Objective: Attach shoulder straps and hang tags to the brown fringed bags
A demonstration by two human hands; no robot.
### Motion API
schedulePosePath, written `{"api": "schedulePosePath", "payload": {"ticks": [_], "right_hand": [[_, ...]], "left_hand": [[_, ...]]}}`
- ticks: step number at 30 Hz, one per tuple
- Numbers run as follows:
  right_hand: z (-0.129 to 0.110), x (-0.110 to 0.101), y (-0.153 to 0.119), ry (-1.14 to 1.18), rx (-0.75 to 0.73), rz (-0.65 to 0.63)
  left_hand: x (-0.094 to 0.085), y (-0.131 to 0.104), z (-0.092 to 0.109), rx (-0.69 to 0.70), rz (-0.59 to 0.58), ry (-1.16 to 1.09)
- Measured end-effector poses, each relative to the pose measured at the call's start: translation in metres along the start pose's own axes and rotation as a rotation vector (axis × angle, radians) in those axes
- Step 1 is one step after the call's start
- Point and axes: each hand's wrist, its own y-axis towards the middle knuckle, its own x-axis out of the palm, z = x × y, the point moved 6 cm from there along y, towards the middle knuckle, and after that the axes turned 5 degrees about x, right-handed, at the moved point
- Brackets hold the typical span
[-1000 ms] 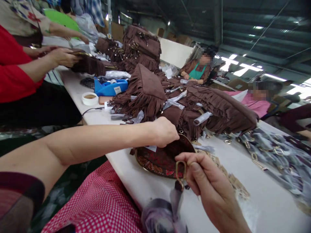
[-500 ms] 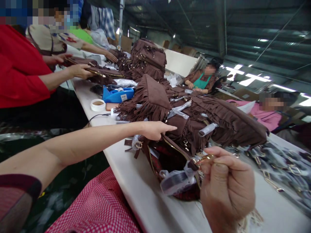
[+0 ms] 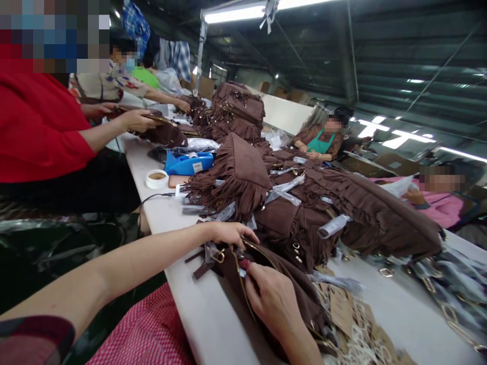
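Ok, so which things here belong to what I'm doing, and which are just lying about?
In hand:
brown zip bag, open
left hand and right hand, both at its mouth

Seemingly just lying about:
tape roll
blue tape dispenser
fringed bags
paper tags and wrapped straps, though these may belong too

Short sleeve [image 3: 34, 340], dark maroon edge [image 3: 63, 329], red-and-white checked garment [image 3: 148, 327]

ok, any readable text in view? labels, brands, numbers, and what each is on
No text can be read.
White label on the blue tape dispenser: too small.
Brown tags: too blurred to tell if printed.
Pale patch on a cardboard box: too small.
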Motion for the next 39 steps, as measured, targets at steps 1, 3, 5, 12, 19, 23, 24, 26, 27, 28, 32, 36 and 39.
{"api": "schedulePosePath", "payload": {"ticks": [1, 3, 5, 12, 19, 23, 24, 26, 27, 28, 32, 36, 39], "right_hand": [[0.001, 0.000, -0.001, 0.000, 0.025, -0.018], [0.004, -0.002, -0.002, 0.003, 0.085, -0.035], [0.006, -0.004, -0.004, 0.024, 0.135, -0.025], [0.009, 0.000, -0.010, 0.020, 0.202, 0.030], [0.006, 0.006, -0.003, -0.059, 0.196, 0.175], [0.005, 0.010, 0.000, -0.083, 0.183, 0.214], [0.005, 0.010, 0.000, -0.084, 0.183, 0.219], [0.005, 0.011, 0.000, -0.078, 0.172, 0.215], [0.004, 0.012, 0.000, -0.074, 0.163, 0.208], [0.004, 0.012, 0.000, -0.071, 0.154, 0.200], [0.003, 0.014, 0.001, -0.078, 0.139, 0.170], [0.002, 0.015, 0.001, -0.095, 0.141, 0.162], [0.001, 0.014, 0.001, -0.085, 0.137, 0.174]], "left_hand": [[0.000, 0.001, -0.002, -0.003, 0.002, -0.038], [-0.001, 0.002, -0.004, -0.014, -0.004, -0.097], [-0.002, 0.002, -0.005, -0.024, -0.018, -0.139], [-0.003, 0.002, -0.008, -0.013, -0.049, -0.204], [0.000, 0.000, -0.004, 0.123, -0.043, -0.151], [-0.005, -0.011, 0.017, 0.280, 0.000, -0.046], [-0.008, -0.016, 0.025, 0.325, 0.020, -0.011], [-0.012, -0.029, 0.045, 0.456, 0.057, 0.144], [-0.012, -0.036, 0.056, 0.535, 0.056, 0.265], [-0.009, -0.044, 0.065, 0.611, 0.040, 0.408], [0.004, -0.066, 0.079, 0.645, -0.011, 0.934], [0.013, -0.077, 0.082, 0.498, 0.052, 1.202], [0.023, -0.081, 0.086, 0.448, 0.093, 1.335]]}}
